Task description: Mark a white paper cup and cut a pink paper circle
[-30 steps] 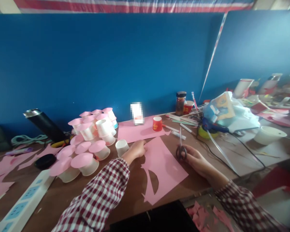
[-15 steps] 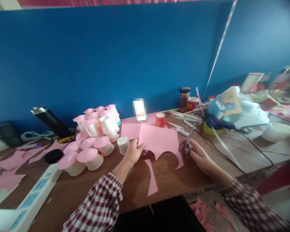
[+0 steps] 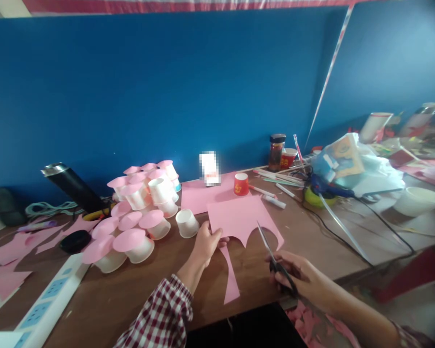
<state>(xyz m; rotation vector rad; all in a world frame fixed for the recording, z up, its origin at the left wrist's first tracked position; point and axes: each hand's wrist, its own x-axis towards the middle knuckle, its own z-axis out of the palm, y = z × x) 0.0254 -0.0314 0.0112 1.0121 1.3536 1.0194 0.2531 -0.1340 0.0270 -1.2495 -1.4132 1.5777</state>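
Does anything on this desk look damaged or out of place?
Mainly the pink sheet in the left hand: curved bites break its near edge, though the scissors in the right hand suggest cutting. Pink scraps lie untidily below the desk.

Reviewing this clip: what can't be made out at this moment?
All in the head view:
Pixelated object by the blue partition: the pixelation hides what it is.
Exact grip on the scissors: the right hand partly hides the handles.
Near end of the power strip: cut off by the bottom edge.
Far-right clutter: too blurred to sort.
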